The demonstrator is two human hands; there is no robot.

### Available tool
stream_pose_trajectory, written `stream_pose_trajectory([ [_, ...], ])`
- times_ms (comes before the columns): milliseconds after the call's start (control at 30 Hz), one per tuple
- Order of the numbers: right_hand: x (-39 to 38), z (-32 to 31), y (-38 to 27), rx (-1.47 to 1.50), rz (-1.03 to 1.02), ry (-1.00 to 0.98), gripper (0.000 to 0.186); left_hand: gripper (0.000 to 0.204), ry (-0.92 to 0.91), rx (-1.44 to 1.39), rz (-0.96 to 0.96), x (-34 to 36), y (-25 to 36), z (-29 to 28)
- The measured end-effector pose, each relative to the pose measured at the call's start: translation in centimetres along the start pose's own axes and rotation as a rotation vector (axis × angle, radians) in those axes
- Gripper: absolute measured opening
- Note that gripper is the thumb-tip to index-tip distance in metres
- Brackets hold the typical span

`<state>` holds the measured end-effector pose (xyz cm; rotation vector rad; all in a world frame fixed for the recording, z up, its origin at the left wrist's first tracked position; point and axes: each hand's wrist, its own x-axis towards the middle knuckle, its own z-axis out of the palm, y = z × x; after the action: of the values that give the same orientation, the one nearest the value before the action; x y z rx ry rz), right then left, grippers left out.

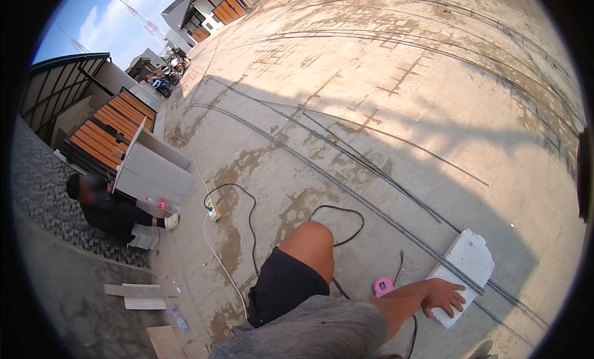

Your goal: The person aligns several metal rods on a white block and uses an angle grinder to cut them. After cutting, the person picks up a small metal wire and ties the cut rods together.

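Note:
My left hand lies palm down with its fingers spread on a white, rough-edged block at the lower right. Two thin grey steel bars cross over the top of the block, just beyond my fingers, and their near ends stop around its right edge. More bars run along the ground beside them and appear again past the block. Left of my forearm sits a round pink tape measure. My right hand is out of view.
A black cable loops past my bent knee to a white socket strip. At left a seated person in dark clothes is beside pale panels. Long bars stretch across the far pavement; motorcycles stand by the houses.

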<state>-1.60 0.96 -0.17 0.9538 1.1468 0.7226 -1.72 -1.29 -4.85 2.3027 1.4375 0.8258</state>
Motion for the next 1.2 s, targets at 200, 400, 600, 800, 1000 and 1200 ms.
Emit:
stream_pose_trajectory([
  [200, 8.1, 4.6, 0.4, 1.051, -0.955, -0.017, 0.073, 0.076, -0.066, -0.006, -0.026, 0.1, 0.6, -1.3],
  [400, 14.0, 10.6, -0.6, 1.444, -1.168, -0.19, 0.071, 0.08, -0.082, -0.045, -0.057, 0.4, 1.0, -2.4],
  [600, 16.3, 15.6, 0.4, 1.627, -1.141, -0.292, 0.069, 0.078, -0.264, -0.099, -0.15, 1.1, 1.5, -3.8],
  [800, 17.3, 17.9, 0.7, 1.74, -1.092, -0.347, 0.067, 0.075, -0.355, -0.026, -0.172, 2.1, 1.8, -4.8],
  [1000, 17.7, 18.6, 1.2, 1.795, -1.077, -0.368, 0.065, 0.075, -0.423, 0.011, -0.178, 2.6, 1.7, -4.9],
  [1200, 18.1, 18.3, 1.5, 1.832, -1.091, -0.372, 0.063, 0.072, -0.391, 0.064, -0.165, 3.1, 1.9, -5.0],
])
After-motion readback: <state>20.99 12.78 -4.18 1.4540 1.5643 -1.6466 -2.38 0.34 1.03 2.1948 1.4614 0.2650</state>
